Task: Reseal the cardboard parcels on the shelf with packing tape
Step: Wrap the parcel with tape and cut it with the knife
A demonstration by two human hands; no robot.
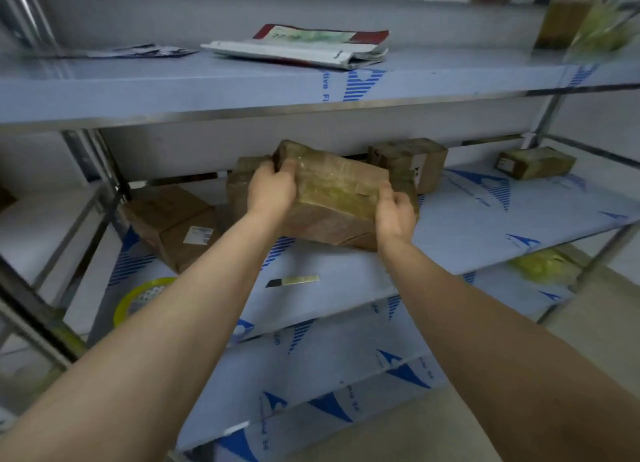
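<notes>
Near the blue-filmed metal shelf's [485,226] front left corner lay a yellowish roll of clear packing tape [145,297]. The left grip [273,187] curled round the far end of a brown, tape-glossed cardboard parcel [332,191], which was tilted over the shelf's middle. The right grip [396,212] clamped its near right corner. This looked like positioning; next it needed setting flat and the tape fetching. The parcel was closed, its contents hidden.

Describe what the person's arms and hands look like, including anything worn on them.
Both are bare. The left hand and right hand wear no gloves, and no ring shows on the fingers in view. The left forearm and right forearm are uncovered down to the picture's bottom edge: no sleeve, watch, bracelet or marking shows on either.
</notes>
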